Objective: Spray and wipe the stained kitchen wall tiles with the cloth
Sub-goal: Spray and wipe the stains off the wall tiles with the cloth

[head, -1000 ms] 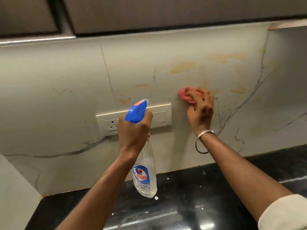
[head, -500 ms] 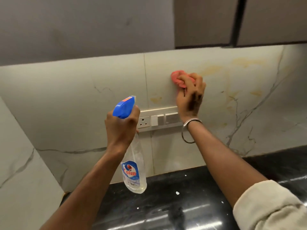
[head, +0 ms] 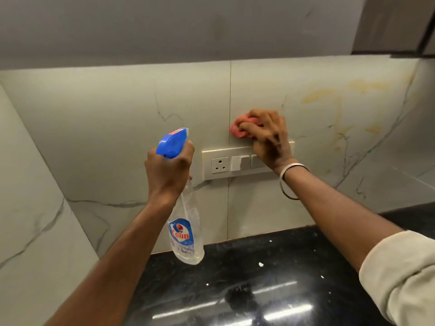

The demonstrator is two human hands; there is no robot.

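Two hands busy: my left hand (head: 168, 171) grips the spray bottle (head: 186, 234), label reading "Colin", centre frame; my right hand (head: 268, 137) clutches the pink cloth (head: 236, 131) against the wall tiles (head: 117, 118).

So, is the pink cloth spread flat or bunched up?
Bunched up. The right hand grips the pink cloth as a crumpled wad against the wall tile, just above the switch plate.

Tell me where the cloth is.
Head view, right of centre: the cloth is bunched in the right hand against the wall tile, just above the switch plate.
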